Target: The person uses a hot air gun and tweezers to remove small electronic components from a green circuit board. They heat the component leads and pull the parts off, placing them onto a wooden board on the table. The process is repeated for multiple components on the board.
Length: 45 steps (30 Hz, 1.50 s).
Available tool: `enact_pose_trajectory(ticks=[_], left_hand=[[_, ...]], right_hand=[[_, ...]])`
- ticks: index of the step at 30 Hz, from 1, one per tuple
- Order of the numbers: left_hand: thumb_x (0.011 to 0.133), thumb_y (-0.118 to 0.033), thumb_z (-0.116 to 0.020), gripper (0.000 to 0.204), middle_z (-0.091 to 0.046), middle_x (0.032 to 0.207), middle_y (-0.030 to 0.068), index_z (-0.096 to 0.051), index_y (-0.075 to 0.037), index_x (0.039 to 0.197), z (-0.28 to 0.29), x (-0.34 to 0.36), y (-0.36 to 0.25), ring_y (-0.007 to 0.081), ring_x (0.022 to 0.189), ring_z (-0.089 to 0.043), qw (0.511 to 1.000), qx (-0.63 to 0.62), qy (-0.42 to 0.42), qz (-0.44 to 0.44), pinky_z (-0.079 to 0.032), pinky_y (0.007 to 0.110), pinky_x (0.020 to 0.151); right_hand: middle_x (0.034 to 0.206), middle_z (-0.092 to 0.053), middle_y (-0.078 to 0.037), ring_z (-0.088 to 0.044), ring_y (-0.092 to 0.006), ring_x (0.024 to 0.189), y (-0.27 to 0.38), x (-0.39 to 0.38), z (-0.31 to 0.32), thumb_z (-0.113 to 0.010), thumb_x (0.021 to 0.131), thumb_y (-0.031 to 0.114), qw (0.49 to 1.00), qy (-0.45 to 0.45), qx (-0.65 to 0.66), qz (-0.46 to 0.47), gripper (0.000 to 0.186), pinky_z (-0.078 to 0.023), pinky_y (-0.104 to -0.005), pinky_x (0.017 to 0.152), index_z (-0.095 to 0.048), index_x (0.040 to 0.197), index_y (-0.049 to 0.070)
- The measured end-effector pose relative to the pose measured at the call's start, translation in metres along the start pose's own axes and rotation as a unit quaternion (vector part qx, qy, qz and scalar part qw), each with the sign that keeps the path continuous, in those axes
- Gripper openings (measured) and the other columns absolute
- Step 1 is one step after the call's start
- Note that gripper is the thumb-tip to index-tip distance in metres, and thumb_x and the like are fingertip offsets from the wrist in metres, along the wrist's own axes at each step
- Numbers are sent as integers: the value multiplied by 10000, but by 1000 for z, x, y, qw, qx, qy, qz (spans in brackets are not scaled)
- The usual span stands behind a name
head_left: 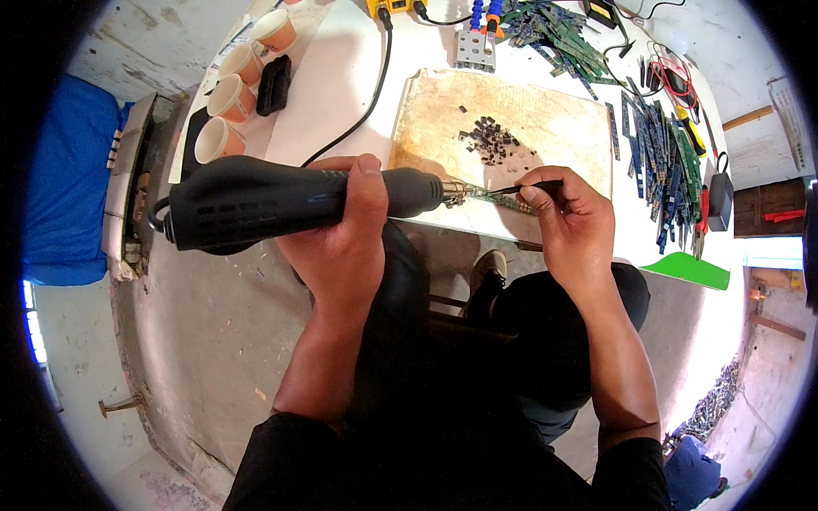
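Observation:
My left hand is wrapped round a black hot air gun, held level with its metal nozzle pointing right. Fingers pinched, my right hand grips black tweezers, whose tips reach left toward the nozzle. Under the tips and nozzle lies a narrow green circuit board strip, at the near edge of a stained, pale brown work board. The nozzle and tweezers partly cover the strip. Beyond them, a small heap of black chips rests on the board.
Four-sided clutter rings the white table: paper cups at left, a metal fixture at the back, piles of circuit strips at right. Pliers and a green sheet lie near the right edge. A black cable crosses the left side.

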State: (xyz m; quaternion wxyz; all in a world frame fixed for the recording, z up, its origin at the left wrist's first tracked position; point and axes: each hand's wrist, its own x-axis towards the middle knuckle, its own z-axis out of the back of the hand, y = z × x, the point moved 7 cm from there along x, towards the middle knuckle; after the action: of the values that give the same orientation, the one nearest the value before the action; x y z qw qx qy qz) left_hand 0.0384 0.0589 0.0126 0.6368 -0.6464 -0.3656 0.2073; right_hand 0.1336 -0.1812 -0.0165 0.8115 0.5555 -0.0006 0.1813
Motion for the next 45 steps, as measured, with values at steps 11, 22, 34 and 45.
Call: enact_pose_trajectory(ticks=[11, 22, 34, 45], left_hand=[[904, -66, -756, 132, -700, 857, 93, -679, 33, 947, 0, -1, 1, 107, 708, -665, 1000, -4, -2, 10, -552, 211, 648], [907, -72, -755, 137, -703, 860, 86, -682, 37, 944, 0, -1, 1, 112, 729, -668, 1000, 4, -4, 2, -558, 220, 679], [907, -70, -754, 131, -692, 818, 85, -680, 36, 928, -1, -1, -1, 108, 665, -655, 1000, 3, -6, 5, -543, 207, 611], [933, -179, -695, 218, -734, 919, 121, -679, 34, 975, 1, -2, -1, 150, 697, -697, 998, 56, 1, 4, -540, 219, 492]], right_hand=[[850, -717, -101, -656, -110, 766, 0, 0, 0, -672, 946, -32, 1000, 7, -8, -8, 97, -519, -265, 716, -696, 1028, 13], [861, -732, -103, -695, -129, 792, -1, 2, 0, -670, 946, -27, 1000, 7, -17, -22, 89, -538, -273, 732, -691, 1026, 4], [861, -733, -101, -695, -115, 816, -3, 2, 0, -659, 964, -14, 999, 6, 9, -37, 73, -535, -263, 733, -683, 1033, -3], [858, -741, -114, -722, -135, 820, 0, 3, 0, -648, 961, -30, 999, 11, -1, -48, 79, -553, -273, 747, -676, 1031, -6]])
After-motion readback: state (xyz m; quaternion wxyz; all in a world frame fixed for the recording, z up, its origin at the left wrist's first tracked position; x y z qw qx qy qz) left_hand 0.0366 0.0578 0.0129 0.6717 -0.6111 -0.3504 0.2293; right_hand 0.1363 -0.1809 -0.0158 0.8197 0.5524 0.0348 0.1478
